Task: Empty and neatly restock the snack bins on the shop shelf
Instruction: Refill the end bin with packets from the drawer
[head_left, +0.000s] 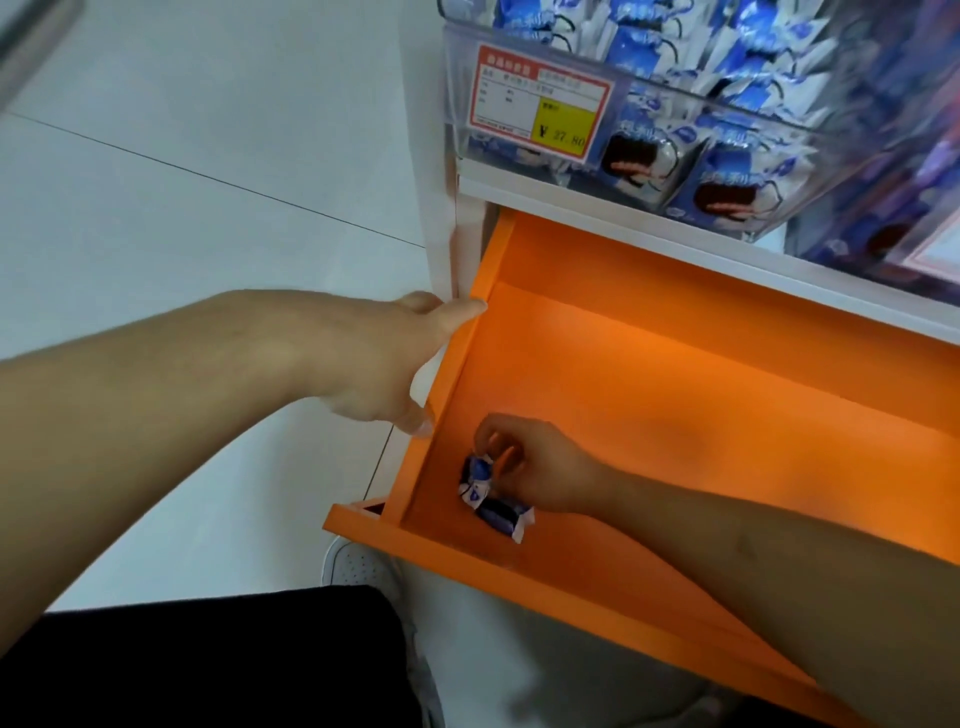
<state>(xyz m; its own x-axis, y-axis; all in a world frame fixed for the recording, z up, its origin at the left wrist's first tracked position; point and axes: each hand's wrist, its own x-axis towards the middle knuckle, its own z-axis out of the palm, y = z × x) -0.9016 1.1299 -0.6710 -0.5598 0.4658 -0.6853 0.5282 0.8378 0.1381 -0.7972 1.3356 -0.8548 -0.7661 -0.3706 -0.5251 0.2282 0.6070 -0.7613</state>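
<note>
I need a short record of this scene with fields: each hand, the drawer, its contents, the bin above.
left hand: rests on the left wall of the orange drawer, fingers fairly straight
right hand: inside the drawer, fingers pinch a snack packet
drawer: pulled out below the white shelf
contents: a few blue-and-white packets in the front left corner
clear bin: on the shelf, full of similar packets, price label on its front

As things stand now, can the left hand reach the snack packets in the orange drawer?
Probably yes. The left hand rests on the drawer side wall, the top is open, and the packets lie just below, though the right hand already pinches one.
</note>
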